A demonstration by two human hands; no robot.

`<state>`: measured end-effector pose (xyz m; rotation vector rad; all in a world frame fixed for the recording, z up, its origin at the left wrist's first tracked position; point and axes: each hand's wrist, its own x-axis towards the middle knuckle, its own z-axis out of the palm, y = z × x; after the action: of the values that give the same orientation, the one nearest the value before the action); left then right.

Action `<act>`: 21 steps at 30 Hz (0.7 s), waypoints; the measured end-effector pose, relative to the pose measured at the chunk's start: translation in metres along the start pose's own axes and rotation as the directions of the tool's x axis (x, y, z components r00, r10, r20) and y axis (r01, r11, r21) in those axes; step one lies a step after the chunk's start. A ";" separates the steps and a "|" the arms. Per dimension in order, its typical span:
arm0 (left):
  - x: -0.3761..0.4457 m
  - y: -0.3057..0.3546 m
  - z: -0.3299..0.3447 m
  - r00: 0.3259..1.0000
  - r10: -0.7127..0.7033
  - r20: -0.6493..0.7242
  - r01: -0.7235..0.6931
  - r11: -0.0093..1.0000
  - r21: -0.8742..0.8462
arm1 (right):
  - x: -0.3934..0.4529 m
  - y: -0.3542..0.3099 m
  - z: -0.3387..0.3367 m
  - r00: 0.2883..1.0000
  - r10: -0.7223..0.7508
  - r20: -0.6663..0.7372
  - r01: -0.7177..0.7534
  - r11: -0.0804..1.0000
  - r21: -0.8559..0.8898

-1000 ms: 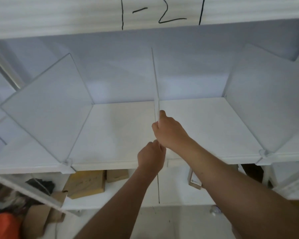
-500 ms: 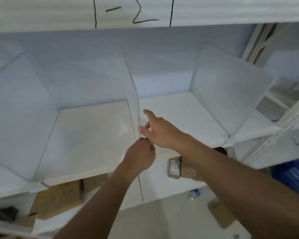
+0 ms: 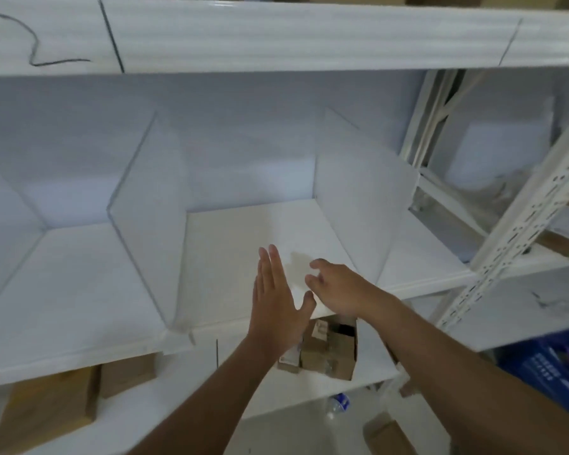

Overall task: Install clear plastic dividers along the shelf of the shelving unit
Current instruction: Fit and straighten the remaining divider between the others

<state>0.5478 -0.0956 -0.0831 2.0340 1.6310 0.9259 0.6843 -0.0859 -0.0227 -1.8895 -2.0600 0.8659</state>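
Note:
A white shelf runs across the view. A clear plastic divider stands upright on it, left of centre, clipped at the front edge. A second clear divider stands to the right. My left hand is flat and open with fingers up, over the shelf's front edge between the two dividers. My right hand hovers just right of it, fingers loosely spread, holding nothing. Neither hand touches a divider.
Cardboard boxes sit on the lower shelf, with more boxes at the lower left. A perforated white upright post stands at the right. A plastic bottle lies on the floor. A blue crate is at the far right.
Both hands have let go of the middle divider and moved right into the adjacent bay. The view has swung right, so the divider now sits left of centre.

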 end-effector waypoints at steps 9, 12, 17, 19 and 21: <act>0.040 0.114 0.099 0.950 -0.214 0.227 0.168 0.964 0.207 | 0.000 0.126 -0.112 0.982 0.149 -0.115 -0.152 0.988 -0.023; 0.058 0.138 0.113 0.940 -0.243 0.241 0.181 0.951 0.252 | 0.008 0.116 -0.125 0.987 0.039 -0.156 -0.041 0.999 -0.008; 0.075 0.146 0.117 0.929 -0.299 0.220 0.218 0.918 0.331 | 0.022 0.102 -0.119 0.974 -0.101 -0.202 0.089 0.994 -0.067; 0.073 0.145 0.119 0.937 -0.258 0.235 0.148 0.903 0.402 | 0.023 0.101 -0.113 0.965 -0.125 -0.230 0.112 0.991 -0.069; 0.068 0.147 0.120 0.948 -0.229 0.219 0.112 0.889 0.444 | 0.019 0.100 -0.109 0.951 -0.136 -0.278 0.115 0.989 -0.089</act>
<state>0.7433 -0.0555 -0.0553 2.1197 1.9433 0.2230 0.8226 -0.0374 0.0053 -1.7737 -2.0292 0.4648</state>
